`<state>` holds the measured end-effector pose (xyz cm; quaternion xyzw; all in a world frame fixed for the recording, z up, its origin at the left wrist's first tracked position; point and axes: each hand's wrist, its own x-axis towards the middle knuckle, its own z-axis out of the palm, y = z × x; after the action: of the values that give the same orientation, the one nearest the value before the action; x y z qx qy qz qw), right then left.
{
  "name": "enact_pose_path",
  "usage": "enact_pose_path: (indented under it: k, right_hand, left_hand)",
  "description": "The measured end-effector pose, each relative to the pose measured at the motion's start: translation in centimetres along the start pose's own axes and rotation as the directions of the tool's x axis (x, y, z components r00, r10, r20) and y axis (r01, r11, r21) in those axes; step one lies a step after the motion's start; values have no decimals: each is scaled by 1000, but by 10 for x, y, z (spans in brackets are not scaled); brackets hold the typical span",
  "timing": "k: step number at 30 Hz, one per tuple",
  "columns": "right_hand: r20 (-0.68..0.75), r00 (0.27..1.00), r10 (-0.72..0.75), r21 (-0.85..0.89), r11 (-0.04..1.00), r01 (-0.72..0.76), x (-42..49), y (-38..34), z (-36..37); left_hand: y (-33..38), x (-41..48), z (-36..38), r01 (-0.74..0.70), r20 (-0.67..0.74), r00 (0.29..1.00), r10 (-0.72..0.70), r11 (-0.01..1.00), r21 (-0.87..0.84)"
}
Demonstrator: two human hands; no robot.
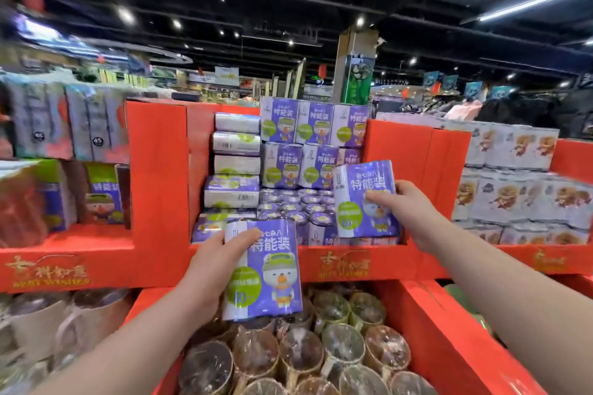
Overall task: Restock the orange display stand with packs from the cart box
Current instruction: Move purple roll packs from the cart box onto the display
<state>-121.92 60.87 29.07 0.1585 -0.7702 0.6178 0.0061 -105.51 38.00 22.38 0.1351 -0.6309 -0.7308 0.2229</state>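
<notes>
On my remote feed both hands are out in front, each with a roll pack. My left hand [213, 269], just below the centre of the frame, grips one purple pack [266, 269] by its left edge. The thumb lies across the upper front and the other fingers curl behind. This pack is upright in the air, in front of the front lip of the orange display stand [157, 170] and above a lower bin [449, 330] of film-wrapped brown bowls [321, 356]. My right hand [407, 212], right of centre, holds a second purple pack [364, 199] by its right edge, thumb pressed on the printed face and fingers wrapped around the back. That pack is upright with a slight tilt, at the right side of the stand's middle bay, just beside the orange divider wall [417, 163]. I cannot tell whether its bottom touches the packs beneath it. Behind it, in the centre of the frame, the bay holds stacked packs [308, 144] of the same print: upright rows at the back, a lower layer showing round roll ends, and a column laid sideways at the left. At the right edge of the frame sit white packs [513, 151] with a brown figure. The bay at the left is blurred.
</notes>
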Motion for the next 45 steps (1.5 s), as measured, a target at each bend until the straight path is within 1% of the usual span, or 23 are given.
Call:
enact_pose_path:
  k: [3, 5, 7, 11, 13, 16, 17, 18, 20, 21, 24, 27, 28, 31, 34, 37, 39, 42, 45]
  right_hand:
    - [-54, 995, -85, -59, 995, 82, 55, -12, -5]
    - [-44, 989, -143, -131, 982, 137, 84, -14, -5]
    - [-3, 985, -170, -191, 967, 166, 110, -14, -4]
    - [49, 989, -136, -279, 949, 145, 151, -7, 0]
    - [88, 990, -108, -393, 910, 134, 167, -3, -2]
    - [127, 989, -77, -555, 821, 135, 184, -8, -6]
    - [160, 983, -88, -609, 775, 169, 189, -12, -7]
    - [208, 975, -84, -679, 705, 206, 191, -16, -7]
    - [299, 952, -61, -810, 512, 287, 195, -23, -5]
    - [319, 946, -57, -852, 420, 313, 198, -25, -3]
    - [329, 943, -43, -919, 216, 330, 205, -35, 0]
    - [318, 944, -90, -948, 2, 319, 210, -46, 1]
    - [314, 944, -98, -949, -49, 310, 212, -47, 2]
    - [313, 943, -110, -943, -155, 295, 223, -41, 5]
    - [322, 917, -237, -929, -267, 258, 233, -25, 10]
    - [325, 883, -337, -924, -311, 222, 243, -9, 13]
    - [309, 890, -336, -929, -307, 207, 246, -7, 15]
    - [267, 908, -322, -950, -247, 192, 247, -7, 20]
    - [227, 912, -340, -955, -262, 140, 244, -5, 26]
  left_hand:
    - [12, 21, 9, -38, -65, 997, 37, 999, -20]
    - [17, 34, 16, -65, -115, 991, 62, 998, -18]
    - [20, 42, 25, -83, -152, 985, 77, 996, -34]
    - [22, 52, 38, -89, -201, 976, 81, 996, -29]
    - [24, 55, 44, -93, -209, 974, 86, 995, -21]
    - [27, 63, 51, -110, -224, 969, 107, 994, -1]
    - [27, 66, 53, -114, -231, 967, 111, 994, 3]
    - [28, 68, 56, -117, -233, 966, 113, 993, -1]
    - [26, 73, 61, -113, -231, 967, 107, 994, -10]
    - [25, 75, 63, -103, -229, 968, 100, 995, -2]
    - [24, 79, 66, -98, -229, 968, 99, 995, 16]
    - [25, 83, 66, -92, -237, 967, 92, 996, 10]
    - [25, 84, 66, -94, -236, 967, 94, 996, 9]
    - [25, 88, 63, -87, -237, 967, 91, 996, 26]
    - [25, 92, 60, -98, -247, 963, 105, 994, 41]
    - [25, 94, 58, -94, -262, 960, 102, 995, 44]
    - [25, 95, 56, -92, -262, 960, 101, 995, 48]
    - [25, 94, 56, -89, -260, 961, 98, 995, 45]
    - [26, 93, 57, -88, -258, 961, 97, 995, 44]
